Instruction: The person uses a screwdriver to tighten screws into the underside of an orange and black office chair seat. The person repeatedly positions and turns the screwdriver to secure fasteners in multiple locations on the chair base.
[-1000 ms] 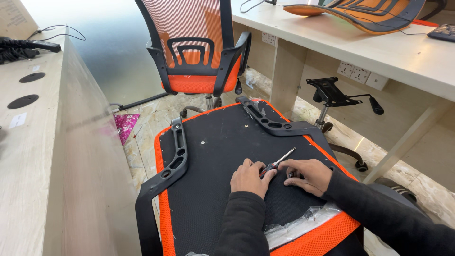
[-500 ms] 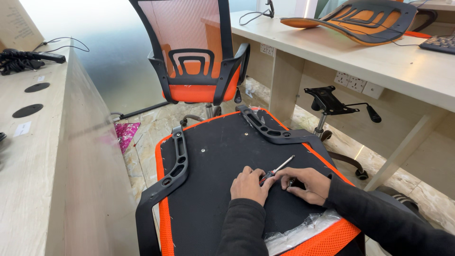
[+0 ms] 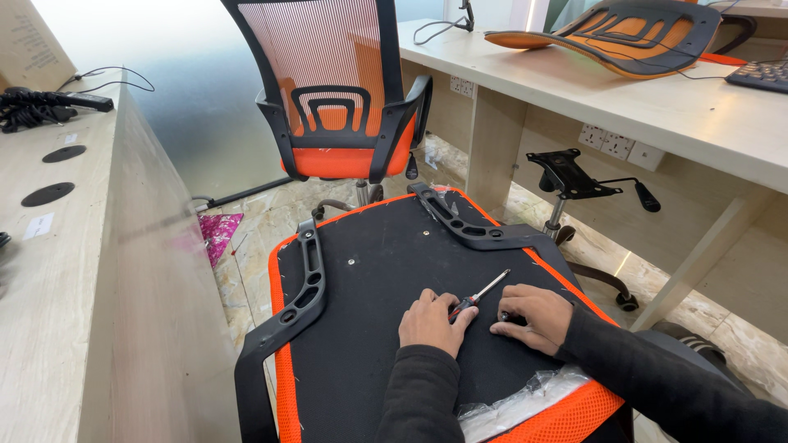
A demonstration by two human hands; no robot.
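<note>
An upturned chair seat (image 3: 386, 271) with a black underside and orange mesh edge lies in front of me, with a black armrest bracket on its left (image 3: 295, 303) and another on its right (image 3: 464, 221). My left hand (image 3: 431, 321) rests on the black panel with its fingers closed around the handle of a small screwdriver (image 3: 480, 295), whose metal shaft points up and to the right. My right hand (image 3: 533, 316) lies flat beside it, fingertips pressing the panel close to the screwdriver handle.
An assembled orange mesh chair (image 3: 336, 107) stands just beyond the seat. A chair base with its mechanism plate (image 3: 574, 176) stands under the desk at right. A chair backrest (image 3: 624, 33) lies on that desk. A wooden counter (image 3: 90, 262) runs along my left.
The view has tilted so the seat and hands sit lower in frame. Both hands stay on the panel with the screwdriver in nearly the same spot.
</note>
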